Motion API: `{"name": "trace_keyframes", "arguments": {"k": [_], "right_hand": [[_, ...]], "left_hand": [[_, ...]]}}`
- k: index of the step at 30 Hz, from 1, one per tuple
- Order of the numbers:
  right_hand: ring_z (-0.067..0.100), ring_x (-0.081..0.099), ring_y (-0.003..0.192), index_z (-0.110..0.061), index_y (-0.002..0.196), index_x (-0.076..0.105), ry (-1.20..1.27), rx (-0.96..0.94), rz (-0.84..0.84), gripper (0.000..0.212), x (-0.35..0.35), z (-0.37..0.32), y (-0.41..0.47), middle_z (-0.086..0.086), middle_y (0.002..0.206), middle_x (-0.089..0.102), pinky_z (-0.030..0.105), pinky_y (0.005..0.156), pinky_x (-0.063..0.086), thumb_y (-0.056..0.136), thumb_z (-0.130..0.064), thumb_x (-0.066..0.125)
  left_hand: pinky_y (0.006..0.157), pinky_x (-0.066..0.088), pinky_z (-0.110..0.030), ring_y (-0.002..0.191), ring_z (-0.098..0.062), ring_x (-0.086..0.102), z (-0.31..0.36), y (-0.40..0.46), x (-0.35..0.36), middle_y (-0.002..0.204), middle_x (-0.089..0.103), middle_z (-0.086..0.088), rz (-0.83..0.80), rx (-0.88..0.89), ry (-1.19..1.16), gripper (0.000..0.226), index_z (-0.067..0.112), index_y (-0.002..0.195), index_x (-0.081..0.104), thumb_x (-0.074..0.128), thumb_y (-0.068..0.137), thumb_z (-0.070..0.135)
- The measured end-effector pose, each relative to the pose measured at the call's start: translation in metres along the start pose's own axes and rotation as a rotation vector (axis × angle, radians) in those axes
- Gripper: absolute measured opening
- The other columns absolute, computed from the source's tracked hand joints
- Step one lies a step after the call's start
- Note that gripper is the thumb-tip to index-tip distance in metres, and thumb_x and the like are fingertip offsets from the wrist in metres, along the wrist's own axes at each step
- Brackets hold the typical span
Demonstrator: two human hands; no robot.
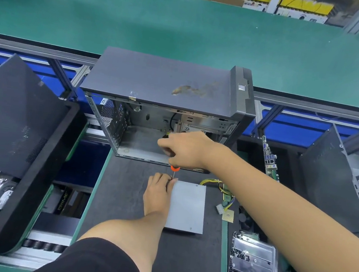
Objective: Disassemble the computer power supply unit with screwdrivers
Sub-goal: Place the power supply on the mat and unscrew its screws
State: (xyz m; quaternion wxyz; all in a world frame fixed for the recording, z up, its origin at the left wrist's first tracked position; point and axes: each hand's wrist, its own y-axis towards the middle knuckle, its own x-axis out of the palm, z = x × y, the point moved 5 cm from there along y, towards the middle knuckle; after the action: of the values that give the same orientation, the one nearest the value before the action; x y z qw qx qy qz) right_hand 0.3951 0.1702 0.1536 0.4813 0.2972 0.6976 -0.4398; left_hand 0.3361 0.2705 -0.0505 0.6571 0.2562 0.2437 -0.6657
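An electronics disassembly workshop: green conveyor belt [185, 25], opened computer cases [166, 103], tray of screws [253, 265]

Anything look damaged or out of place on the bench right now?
One thing: the open computer case has a brownish smear or scuff on its top panel, toward the right. The power supply lies flat and looks intact.

Centre of frame: grey power supply [186, 206] flat on a dark mat [124, 187], its yellow cables [220, 185] trailing right. Left hand [159, 192] rests on its left edge, fingers at the screwdriver [174, 172] shaft. Right hand [186, 148] grips the orange-collared handle above. Behind: open case [165, 110]. Lower right: clear tray [253, 263] holding screws.
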Motion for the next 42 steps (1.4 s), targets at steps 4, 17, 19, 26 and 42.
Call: {"name": "trace_keyframes", "arguments": {"k": [4,17,19,26,42], "right_hand": [[0.021,0.045,0.091,-0.026,0.078,0.061,0.157,-0.030,-0.019,0.020,0.0043,0.0053,-0.0018,-0.007,0.096,0.042,0.031,0.057,0.036,0.076,-0.006,0.060],[0.030,0.053,0.070,-0.022,0.102,0.044,-0.151,-0.025,0.009,0.013,0.0014,0.0043,-0.0001,0.004,0.083,0.057,0.032,0.052,0.024,0.092,-0.030,0.047],[0.025,0.054,0.082,-0.025,0.093,0.048,-0.049,-0.082,0.013,0.014,0.0008,0.0008,-0.0021,-0.003,0.092,0.052,0.030,0.054,0.027,0.082,-0.019,0.056],[0.023,0.049,0.093,-0.028,0.106,0.055,-0.078,-0.074,-0.004,0.022,0.0005,0.0029,-0.0061,-0.003,0.099,0.042,0.031,0.056,0.034,0.085,-0.028,0.063],[0.022,0.051,0.091,-0.029,0.107,0.056,-0.048,-0.030,0.010,0.026,0.0014,0.0023,-0.0015,-0.004,0.101,0.045,0.029,0.053,0.028,0.082,-0.028,0.064]], "left_hand": [[0.062,0.042,-0.030,0.095,-0.005,0.045,-0.0001,0.0007,0.0009,0.094,0.054,0.017,0.005,0.009,-0.009,0.020,0.030,0.081,0.059,0.062,0.098,0.040],[0.062,0.042,-0.030,0.095,-0.005,0.044,-0.0010,0.0005,0.0013,0.095,0.053,0.018,0.010,0.023,-0.005,0.020,0.032,0.081,0.057,0.060,0.099,0.042],[0.063,0.042,-0.029,0.095,-0.004,0.044,-0.0016,0.0007,0.0012,0.096,0.053,0.019,0.009,0.017,-0.013,0.021,0.032,0.081,0.057,0.060,0.099,0.042],[0.062,0.038,-0.029,0.095,-0.005,0.042,-0.0011,0.0003,0.0006,0.095,0.051,0.019,0.007,0.024,0.002,0.020,0.033,0.081,0.057,0.060,0.099,0.041],[0.062,0.036,-0.029,0.094,-0.006,0.041,0.0005,0.0004,-0.0002,0.093,0.051,0.018,-0.010,-0.004,0.003,0.020,0.032,0.082,0.058,0.059,0.100,0.040]]}}
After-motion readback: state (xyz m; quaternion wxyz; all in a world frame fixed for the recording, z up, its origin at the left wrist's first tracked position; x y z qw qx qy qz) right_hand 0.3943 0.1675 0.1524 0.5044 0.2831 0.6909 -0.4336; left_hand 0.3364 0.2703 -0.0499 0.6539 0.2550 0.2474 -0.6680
